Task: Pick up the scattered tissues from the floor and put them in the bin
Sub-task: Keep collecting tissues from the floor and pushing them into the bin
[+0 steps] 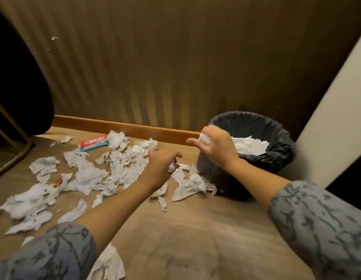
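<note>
- White tissues lie scattered on the wooden floor, most of them from 9 o'clock to the centre of the view, with a few torn pieces touching the base of the bin.
- At 3 o'clock from the centre stands the round bin, lined with a black bag; white tissues are already inside it.
- Right hand is at the near left rim of the bin, and its fingers are curled round a small white wad; the index finger points out to 9 o'clock.
- Left hand is low over the heap, close to the centre, and its fingers are bent round a crumpled wad of white and a little silver.
- Both forearms come in from 6 o'clock, with grey patterned sleeves pushed up.
- At 10 o'clock, near the wooden skirting board, a flat red and blue packet lies on the floor, its right end touching a tissue.
- One small red scrap lies among the tissues at 9 o'clock.
- Behind everything is a striped brown wall; a dark rounded object with a metal frame stands at the far left.
</note>
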A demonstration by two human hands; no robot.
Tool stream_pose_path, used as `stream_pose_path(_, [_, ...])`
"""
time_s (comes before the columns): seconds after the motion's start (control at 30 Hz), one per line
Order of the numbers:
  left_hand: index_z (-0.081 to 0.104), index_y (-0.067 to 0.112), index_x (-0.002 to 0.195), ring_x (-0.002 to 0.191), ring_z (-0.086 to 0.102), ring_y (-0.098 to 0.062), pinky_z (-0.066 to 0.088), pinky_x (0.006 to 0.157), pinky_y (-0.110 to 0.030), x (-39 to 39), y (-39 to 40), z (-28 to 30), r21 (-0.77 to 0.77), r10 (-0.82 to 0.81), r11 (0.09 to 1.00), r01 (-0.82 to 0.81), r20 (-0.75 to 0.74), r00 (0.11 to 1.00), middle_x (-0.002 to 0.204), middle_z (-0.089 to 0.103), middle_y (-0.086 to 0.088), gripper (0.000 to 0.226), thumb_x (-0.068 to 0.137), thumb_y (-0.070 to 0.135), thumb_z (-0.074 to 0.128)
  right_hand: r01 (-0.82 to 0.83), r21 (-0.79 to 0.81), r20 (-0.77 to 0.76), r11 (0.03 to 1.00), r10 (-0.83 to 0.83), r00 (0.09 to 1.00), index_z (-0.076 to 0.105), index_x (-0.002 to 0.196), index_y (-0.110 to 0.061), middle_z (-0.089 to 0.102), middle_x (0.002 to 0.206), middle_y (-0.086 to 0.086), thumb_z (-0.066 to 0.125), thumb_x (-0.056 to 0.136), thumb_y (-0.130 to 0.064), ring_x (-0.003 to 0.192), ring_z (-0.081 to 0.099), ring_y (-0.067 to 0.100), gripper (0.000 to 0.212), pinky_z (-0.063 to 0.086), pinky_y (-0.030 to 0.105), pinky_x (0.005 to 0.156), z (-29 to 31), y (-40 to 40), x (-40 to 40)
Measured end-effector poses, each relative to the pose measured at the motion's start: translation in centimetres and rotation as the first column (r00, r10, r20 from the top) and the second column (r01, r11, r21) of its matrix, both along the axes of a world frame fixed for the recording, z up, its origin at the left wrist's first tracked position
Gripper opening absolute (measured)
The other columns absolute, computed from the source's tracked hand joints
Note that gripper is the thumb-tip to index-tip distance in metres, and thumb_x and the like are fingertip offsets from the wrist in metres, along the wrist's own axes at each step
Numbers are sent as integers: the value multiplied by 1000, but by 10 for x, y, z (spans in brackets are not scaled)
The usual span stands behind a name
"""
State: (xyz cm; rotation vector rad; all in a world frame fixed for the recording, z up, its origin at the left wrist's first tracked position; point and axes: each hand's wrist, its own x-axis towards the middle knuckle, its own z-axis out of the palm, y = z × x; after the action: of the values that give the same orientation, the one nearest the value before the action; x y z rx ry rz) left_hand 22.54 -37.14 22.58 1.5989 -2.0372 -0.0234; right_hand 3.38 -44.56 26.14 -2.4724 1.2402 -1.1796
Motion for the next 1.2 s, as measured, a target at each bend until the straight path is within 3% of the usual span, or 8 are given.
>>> stream_pose_path(0.17, [66, 19, 100, 98, 55, -15, 51, 85, -26, -30, -27, 38, -51, -75, 996, 76, 30, 997, 106, 61, 0, 22, 80, 13, 74, 260, 162, 438, 952, -306, 846, 52, 61, -7, 49, 57, 1, 53, 98, -31, 54, 47, 13, 43, 34, 21, 49, 3, -22, -24])
stream_pose_path(0.27, [66, 18, 96, 94, 58, -16, 53, 80, -25, -48, -45, 49, -65, -142, 986, 152, 129, 981, 105, 62, -1, 22, 79, 11, 76, 337, 216, 429, 916, -399, 810, 57, 65, -5, 54, 63, 7, 55, 96, -31, 59, 50, 19, 41, 35, 33, 51, -7, -34, -38])
stream_pose_path(0.53, [57, 14, 83, 71, 54, -16, 49, 63, -28, -109, -108, 62, -132, -203, 965, 225, 165, 965, 81, 60, -3, 13, 88, 25, 62, 481, 202, 477, 853, -515, 712, 65, 75, -10, 60, 84, 5, 59, 94, -32, 79, 55, 18, 30, 38, 27, 64, -11, -59, -65])
stream_pose_path(0.73, [57, 20, 88, 90, 51, -15, 45, 78, -31, -169, -155, 52, -133, 9, 989, -71, -417, 909, 91, 55, 3, 18, 81, 35, 66, 551, 334, 503, 765, -639, 582, 66, 96, -10, 58, 110, 8, 52, 96, -36, 109, 49, 20, 30, 36, 20, 84, -16, -80, -94])
stream_pose_path(0.83, [52, 28, 113, 117, 44, -22, 37, 101, -45, -179, -164, 30, 179, 186, 973, -148, -223, 957, 120, 51, 2, 46, 76, 54, 62, 497, 497, 379, 711, -694, 613, 59, 102, -19, 53, 124, 5, 44, 96, -49, 120, 43, 24, 34, 37, 43, 102, -12, -81, -105])
stream_pose_path(0.97, [51, 29, 118, 117, 45, -16, 35, 105, -46, -152, -147, 8, 71, 39, 997, -24, -225, 974, 123, 52, 6, 45, 80, 51, 61, 540, 469, 280, 699, -697, 660, 56, 111, -19, 54, 127, 4, 39, 99, -45, 121, 44, 24, 34, 33, 45, 106, -9, -74, -105])
stream_pose_path(1.1, [56, 24, 109, 108, 51, -15, 41, 97, -43, -100, -116, 1, -62, -47, 997, 37, -160, 986, 113, 57, 5, 28, 85, 38, 57, 403, 227, 377, 886, -462, 803, 58, 107, -18, 58, 113, 0, 49, 97, -29, 111, 46, 17, 18, 42, 34, 95, -11, -63, -77])
stream_pose_path(1.2, [58, 27, 107, 104, 53, -14, 41, 98, -41, -50, -86, -14, 35, 49, 998, -45, -126, 991, 107, 61, 6, 21, 87, 35, 59, 175, 52, 330, 983, -182, 926, 61, 101, -14, 59, 98, -2, 55, 94, -17, 95, 47, 9, 10, 38, 10, 81, -13, -42, -35])
